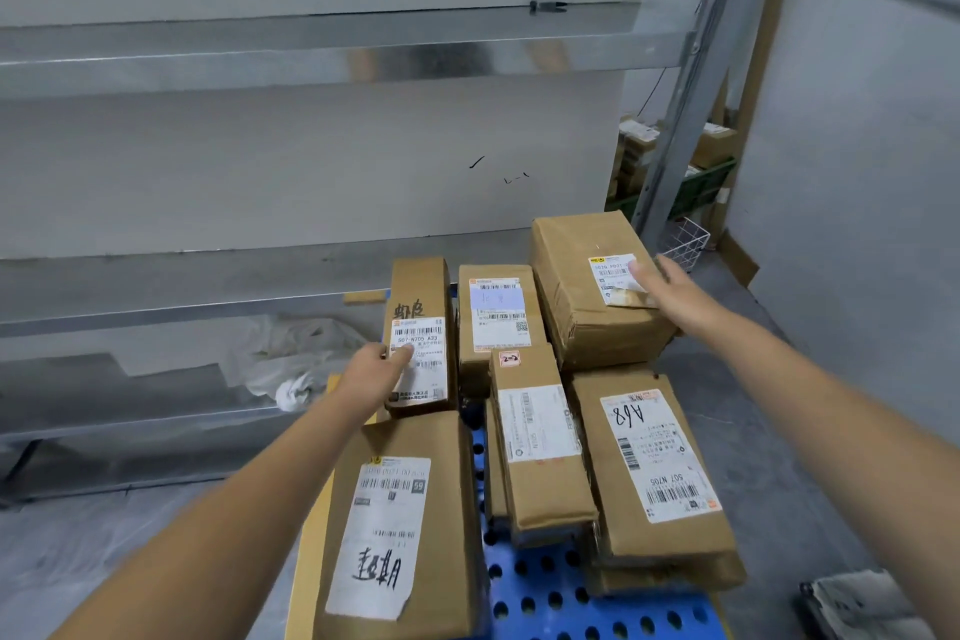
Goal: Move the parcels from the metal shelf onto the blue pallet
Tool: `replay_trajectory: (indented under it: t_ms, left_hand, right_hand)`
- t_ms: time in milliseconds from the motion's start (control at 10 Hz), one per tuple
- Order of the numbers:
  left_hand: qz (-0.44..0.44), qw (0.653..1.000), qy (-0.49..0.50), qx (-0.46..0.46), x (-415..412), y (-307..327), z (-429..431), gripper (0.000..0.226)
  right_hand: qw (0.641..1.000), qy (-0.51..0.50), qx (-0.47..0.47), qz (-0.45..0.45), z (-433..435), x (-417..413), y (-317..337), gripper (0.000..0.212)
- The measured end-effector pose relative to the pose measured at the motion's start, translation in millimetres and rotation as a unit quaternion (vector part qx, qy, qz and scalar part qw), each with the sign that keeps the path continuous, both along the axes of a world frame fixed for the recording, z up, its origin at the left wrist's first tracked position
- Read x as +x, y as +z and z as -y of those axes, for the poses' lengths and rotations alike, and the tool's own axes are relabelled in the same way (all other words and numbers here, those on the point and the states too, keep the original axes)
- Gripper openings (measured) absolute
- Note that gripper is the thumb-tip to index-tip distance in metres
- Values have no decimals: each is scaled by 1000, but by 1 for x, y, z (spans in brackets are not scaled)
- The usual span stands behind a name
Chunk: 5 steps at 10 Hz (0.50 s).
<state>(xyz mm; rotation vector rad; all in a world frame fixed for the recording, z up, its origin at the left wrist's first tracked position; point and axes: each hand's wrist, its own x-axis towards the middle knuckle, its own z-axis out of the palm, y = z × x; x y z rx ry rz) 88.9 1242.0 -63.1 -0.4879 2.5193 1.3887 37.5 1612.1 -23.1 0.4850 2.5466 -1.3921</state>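
Several brown cardboard parcels with white labels lie on the blue perforated pallet (540, 587). My left hand (376, 369) rests on the label of a narrow parcel (418, 296) at the pallet's far left, thumb lying across the label. My right hand (670, 288) lies flat with straight fingers on the label of the big parcel (576, 270) at the far right. A long parcel with handwriting (400, 525) lies near left, and one marked 8bA (649, 463) near right. The metal shelf (208, 301) stands behind, its boards bare of parcels.
Crumpled white plastic (296, 353) lies under the lower shelf board. A shelf upright (685, 83) rises at the right, with a white wire basket (685, 242) and more stacked boxes (639, 146) behind it. Grey floor surrounds the pallet. A dark object (857, 608) sits at bottom right.
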Motion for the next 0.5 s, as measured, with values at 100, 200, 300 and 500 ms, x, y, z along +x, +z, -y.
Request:
replay_trajectory:
  t_ms: [100, 200, 300, 500]
  left_hand:
    - [10, 1000, -15, 5, -8, -7, -3, 37]
    - [16, 999, -33, -13, -15, -9, 2, 33]
    - [25, 998, -47, -15, -16, -8, 9, 34]
    - [-41, 997, -37, -62, 4, 6, 3, 38]
  right_hand:
    - [1000, 25, -17, -9, 1, -7, -12, 84]
    - [999, 32, -19, -11, 3, -8, -14, 81]
    - [999, 43, -23, -6, 2, -6, -13, 75]
    - [991, -79, 85, -70, 17, -1, 7, 64]
